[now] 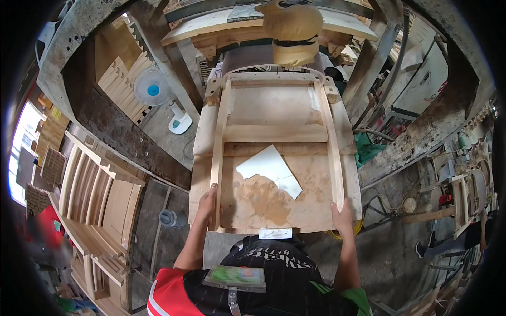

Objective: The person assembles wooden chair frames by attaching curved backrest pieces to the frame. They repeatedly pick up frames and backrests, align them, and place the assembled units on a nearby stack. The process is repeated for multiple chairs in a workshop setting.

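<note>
A pale wooden frame with two long side rails and cross rails lies on a worn wooden board in front of me. My left hand is closed around the near end of its left rail. At the near end of the right rail, my right hand grips the wood, thumb on top. Between the rails, a broken-edged white sheet lies on the board beside a patch of sawdust. The frame's far end reaches a brown curved surface.
Rusty metal posts stand at both sides of the board. A white fan is at far left, with slatted wooden furniture nearer. A dusty yellow block hangs ahead. Another person is at far right.
</note>
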Demonstrator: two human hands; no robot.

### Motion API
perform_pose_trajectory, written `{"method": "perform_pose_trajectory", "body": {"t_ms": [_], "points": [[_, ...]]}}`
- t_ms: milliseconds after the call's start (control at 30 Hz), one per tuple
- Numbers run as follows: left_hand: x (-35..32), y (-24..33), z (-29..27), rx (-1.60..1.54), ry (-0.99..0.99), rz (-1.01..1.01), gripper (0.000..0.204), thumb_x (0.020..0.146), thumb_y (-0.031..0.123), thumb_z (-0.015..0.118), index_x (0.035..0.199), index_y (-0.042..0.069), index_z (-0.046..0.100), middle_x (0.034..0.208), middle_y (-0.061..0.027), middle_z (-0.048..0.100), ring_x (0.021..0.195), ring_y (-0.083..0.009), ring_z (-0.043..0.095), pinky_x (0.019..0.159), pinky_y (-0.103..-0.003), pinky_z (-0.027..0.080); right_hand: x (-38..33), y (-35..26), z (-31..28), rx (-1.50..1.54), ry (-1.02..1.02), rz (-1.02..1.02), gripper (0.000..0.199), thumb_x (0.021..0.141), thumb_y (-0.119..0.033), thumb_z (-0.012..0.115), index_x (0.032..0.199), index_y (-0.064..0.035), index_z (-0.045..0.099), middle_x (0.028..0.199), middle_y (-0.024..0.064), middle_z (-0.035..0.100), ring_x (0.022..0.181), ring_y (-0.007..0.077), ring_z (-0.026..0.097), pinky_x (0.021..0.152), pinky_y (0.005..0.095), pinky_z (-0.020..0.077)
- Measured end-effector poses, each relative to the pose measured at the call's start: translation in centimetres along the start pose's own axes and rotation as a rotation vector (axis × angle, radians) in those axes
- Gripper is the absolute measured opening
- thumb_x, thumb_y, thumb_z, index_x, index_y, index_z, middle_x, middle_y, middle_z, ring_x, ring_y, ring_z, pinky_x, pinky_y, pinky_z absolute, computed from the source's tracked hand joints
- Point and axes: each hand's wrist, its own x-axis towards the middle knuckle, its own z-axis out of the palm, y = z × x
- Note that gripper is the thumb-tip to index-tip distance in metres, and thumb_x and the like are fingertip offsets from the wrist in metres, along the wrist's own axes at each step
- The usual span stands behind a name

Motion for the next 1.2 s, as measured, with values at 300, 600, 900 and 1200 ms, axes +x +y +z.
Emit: {"method": "perform_pose_trajectory", "body": {"t_ms": [300, 600, 900, 1200], "points": [[0.0, 0.4, -0.3, 0.062, -0.053, 0.028, 0.064, 0.103, 0.064, 0.047, 0.105, 0.002, 0.062, 0.070, -0.0087, 0.062, 0.054, -0.0196, 0.061, 0.051, -0.036, 0.050, 0.5, 0.6, 0.4, -0.015, 0.008, -0.008, 0.039, 0.101, -0.031, 0.063, 0.123, -0.0010, 0.053, 0.106, 0.0267, 0.069, 0.103, 0.0453, 0.066, 0.090, 0.0500, 0.0497], [0.2, 0.4, -0.2, 0.024, -0.054, -0.024, 0.061, 0.103, 0.064, 0.050, 0.108, 0.004, 0.059, 0.071, -0.0089, 0.062, 0.057, -0.0192, 0.062, 0.052, -0.035, 0.051, 0.3, 0.3, 0.2, 0.004, -0.006, 0.025, 0.042, 0.101, -0.034, 0.062, 0.127, -0.0035, 0.049, 0.108, 0.0277, 0.069, 0.106, 0.0470, 0.066, 0.090, 0.0519, 0.0492], [0.4, 0.4, -0.2, 0.026, -0.053, -0.032, 0.061, 0.103, 0.065, 0.051, 0.110, 0.005, 0.060, 0.071, -0.0090, 0.062, 0.057, -0.0190, 0.062, 0.054, -0.034, 0.052, 0.8, 1.4, 0.5, 0.013, 0.002, 0.002, 0.038, 0.101, -0.028, 0.064, 0.126, -0.0010, 0.053, 0.105, 0.0214, 0.068, 0.097, 0.0337, 0.067, 0.088, 0.0445, 0.0507], [-0.1, 1.1, 0.3, 0.036, -0.053, -0.052, 0.059, 0.105, 0.063, 0.047, 0.116, 0.006, 0.061, 0.073, -0.0084, 0.061, 0.059, -0.0191, 0.062, 0.055, -0.034, 0.053, 0.7, 1.2, 0.6, 0.019, 0.024, -0.011, 0.045, 0.100, -0.032, 0.063, 0.132, -0.0023, 0.050, 0.112, 0.0303, 0.069, 0.110, 0.0505, 0.064, 0.093, 0.0540, 0.0485]]}}
